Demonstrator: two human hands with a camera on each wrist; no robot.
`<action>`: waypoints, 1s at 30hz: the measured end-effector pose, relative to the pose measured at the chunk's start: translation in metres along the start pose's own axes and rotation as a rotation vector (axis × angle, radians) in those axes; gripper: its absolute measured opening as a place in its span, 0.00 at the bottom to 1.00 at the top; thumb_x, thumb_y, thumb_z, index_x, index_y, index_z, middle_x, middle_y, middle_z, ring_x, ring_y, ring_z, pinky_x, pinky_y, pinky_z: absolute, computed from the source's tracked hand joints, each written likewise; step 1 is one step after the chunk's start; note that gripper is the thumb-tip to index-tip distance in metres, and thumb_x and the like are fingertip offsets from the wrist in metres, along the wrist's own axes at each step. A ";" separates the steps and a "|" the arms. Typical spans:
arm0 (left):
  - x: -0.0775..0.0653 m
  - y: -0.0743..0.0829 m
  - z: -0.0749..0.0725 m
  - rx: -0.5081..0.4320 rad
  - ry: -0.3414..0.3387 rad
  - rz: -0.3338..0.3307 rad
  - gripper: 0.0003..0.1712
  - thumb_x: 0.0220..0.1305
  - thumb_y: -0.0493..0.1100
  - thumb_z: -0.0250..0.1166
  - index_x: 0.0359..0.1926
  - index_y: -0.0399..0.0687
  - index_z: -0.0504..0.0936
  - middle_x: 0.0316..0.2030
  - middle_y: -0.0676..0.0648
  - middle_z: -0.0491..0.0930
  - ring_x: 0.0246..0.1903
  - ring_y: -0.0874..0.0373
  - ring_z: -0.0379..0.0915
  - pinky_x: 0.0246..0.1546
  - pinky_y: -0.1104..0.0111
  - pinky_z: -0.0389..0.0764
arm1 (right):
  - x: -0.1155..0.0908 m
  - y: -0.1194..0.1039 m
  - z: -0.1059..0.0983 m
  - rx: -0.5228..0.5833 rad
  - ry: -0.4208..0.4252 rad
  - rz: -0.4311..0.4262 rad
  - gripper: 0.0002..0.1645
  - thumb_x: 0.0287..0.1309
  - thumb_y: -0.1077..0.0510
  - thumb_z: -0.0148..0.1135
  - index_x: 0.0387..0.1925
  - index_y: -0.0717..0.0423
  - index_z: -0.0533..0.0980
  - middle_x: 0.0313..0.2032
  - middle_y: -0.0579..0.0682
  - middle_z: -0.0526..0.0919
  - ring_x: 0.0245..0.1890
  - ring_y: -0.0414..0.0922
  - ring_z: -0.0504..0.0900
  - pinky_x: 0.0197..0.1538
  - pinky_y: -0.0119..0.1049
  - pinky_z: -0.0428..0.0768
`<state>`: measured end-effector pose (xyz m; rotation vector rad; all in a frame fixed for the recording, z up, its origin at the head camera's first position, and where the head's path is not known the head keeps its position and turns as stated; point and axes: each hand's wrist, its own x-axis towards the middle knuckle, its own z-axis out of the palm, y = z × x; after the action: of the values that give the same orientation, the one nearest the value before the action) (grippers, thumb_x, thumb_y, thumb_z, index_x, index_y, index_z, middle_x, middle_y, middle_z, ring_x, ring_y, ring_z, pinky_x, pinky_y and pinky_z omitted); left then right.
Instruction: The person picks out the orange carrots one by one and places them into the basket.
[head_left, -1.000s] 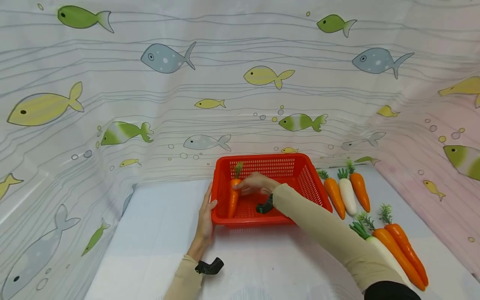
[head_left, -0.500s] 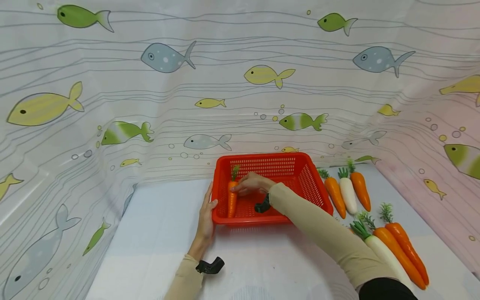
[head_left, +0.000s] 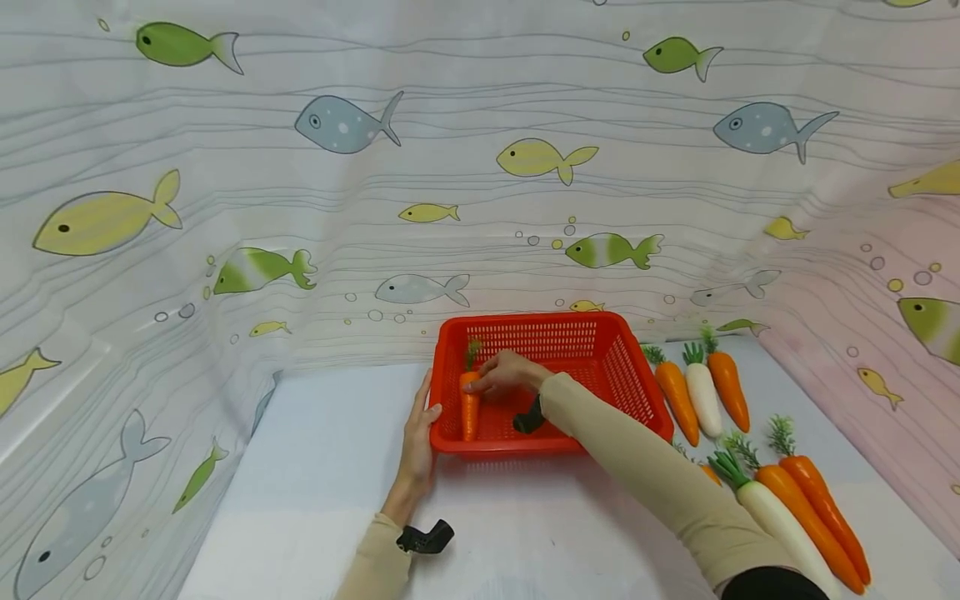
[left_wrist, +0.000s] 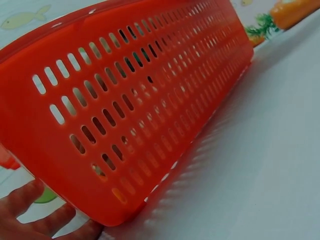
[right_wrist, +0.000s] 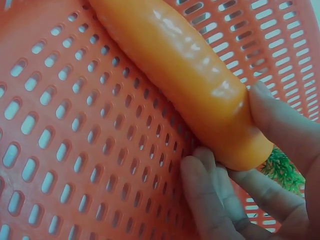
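Observation:
In the head view a red slotted plastic basket (head_left: 630,367) stands on the table. My right hand (head_left: 510,372) reaches inside and pinches an orange carrot (head_left: 469,417) near its leafy end, close to the basket's left wall. The right wrist view shows the thumb on one side of the carrot (right_wrist: 185,65) and fingers by its thick end, just over the slotted floor; its green top is partly hidden behind the hand. My left hand (head_left: 416,446) rests along the basket's left side with fingers extended and thumb at the rim. Its fingers (left_wrist: 50,220) show near the basket's corner in the left wrist view.
Right of the basket lie two carrots (head_left: 677,402) with a white radish (head_left: 703,400) between them. Nearer the front right are a longer white radish (head_left: 783,529) and more carrots (head_left: 825,508), partly hidden by the right sleeve. A fish-patterned sheet (head_left: 337,208) hangs behind.
The carrot in my right hand has swung from slightly slanted to nearly upright in the head view, along the basket's left wall. My left hand stays at the basket; the head view shifts slightly.

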<state>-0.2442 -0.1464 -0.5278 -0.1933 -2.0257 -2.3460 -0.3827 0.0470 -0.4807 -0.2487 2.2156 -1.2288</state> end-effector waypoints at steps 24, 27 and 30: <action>-0.001 -0.001 0.002 0.001 0.038 0.011 0.38 0.81 0.41 0.41 0.86 0.69 0.51 0.85 0.57 0.46 0.83 0.47 0.46 0.81 0.41 0.56 | -0.005 0.001 -0.001 -0.055 -0.072 -0.042 0.40 0.62 0.41 0.76 0.64 0.66 0.77 0.43 0.55 0.90 0.41 0.49 0.92 0.50 0.44 0.91; -0.001 -0.001 0.002 0.016 0.051 0.011 0.37 0.81 0.41 0.42 0.85 0.70 0.52 0.85 0.58 0.47 0.83 0.48 0.47 0.81 0.42 0.57 | -0.006 0.001 -0.003 -0.078 -0.074 -0.036 0.43 0.62 0.41 0.77 0.67 0.65 0.75 0.43 0.55 0.90 0.42 0.49 0.92 0.51 0.44 0.91; 0.000 0.000 0.003 0.025 0.059 0.017 0.37 0.81 0.41 0.42 0.85 0.71 0.54 0.84 0.61 0.49 0.83 0.51 0.47 0.81 0.43 0.57 | -0.008 0.000 -0.006 -0.102 -0.068 -0.042 0.44 0.63 0.42 0.76 0.69 0.65 0.74 0.45 0.55 0.89 0.43 0.50 0.92 0.52 0.44 0.90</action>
<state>-0.2437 -0.1434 -0.5279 -0.1382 -2.0175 -2.2864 -0.3801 0.0551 -0.4753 -0.3738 2.2273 -1.1146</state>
